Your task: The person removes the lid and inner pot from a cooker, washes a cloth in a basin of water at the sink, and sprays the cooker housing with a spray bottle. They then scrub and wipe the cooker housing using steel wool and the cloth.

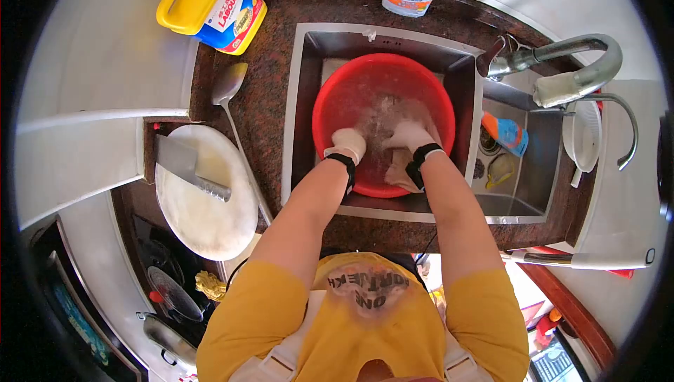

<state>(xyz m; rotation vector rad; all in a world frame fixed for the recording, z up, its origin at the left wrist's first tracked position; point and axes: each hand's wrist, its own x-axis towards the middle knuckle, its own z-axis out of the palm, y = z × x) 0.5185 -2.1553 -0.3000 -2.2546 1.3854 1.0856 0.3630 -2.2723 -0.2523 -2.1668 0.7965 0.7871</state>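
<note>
"Grip?"
"Can't tell: left hand [349,143] in cloudy water [372,94], right hand [411,135] on the cloth [401,170]."
"Room?"
"Open water between the 2; red basin [342,83] wall around, sink [293,94] edges just beyond."
"Cloth's long axis?"
"Basin's right side, running near to far."

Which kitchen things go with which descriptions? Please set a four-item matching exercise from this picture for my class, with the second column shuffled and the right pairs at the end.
Things:
1. Basin
2. Cloth
3. Cleaver
4. Jug

Descriptions:
A. Lies on a round white board
B. Yellow and blue, with LABOUR on its label
C. In the water by the right hand
D. Red, inside the larger sink compartment

Right pairs: 1-D, 2-C, 3-A, 4-B
</note>
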